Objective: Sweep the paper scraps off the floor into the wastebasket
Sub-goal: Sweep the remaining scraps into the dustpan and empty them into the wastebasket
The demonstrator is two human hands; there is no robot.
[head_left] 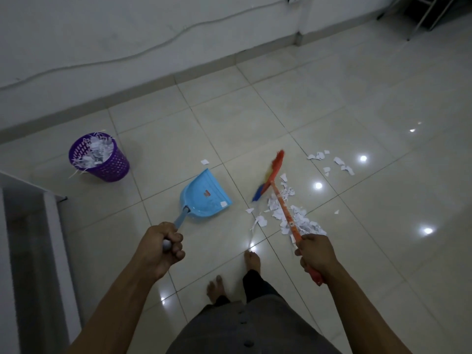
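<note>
Blue dustpan (204, 195) rests on the floor (357, 111), its handle gripped by the left hand (159, 247), fingers curled round it. Right of the dustpan, the right hand (315, 254) clasps the orange broom (274, 172) in a closed fist over a heap of paper scraps (288, 213). Far left of the dustpan stands the purple wastebasket (102, 159), paper-filled.

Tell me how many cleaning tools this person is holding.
2: the blue dustpan, its handle gripped by the left hand, left of the scrap pile; the broom, gripped by the right hand, its bristles beside that pile. None seem hidden.
</note>
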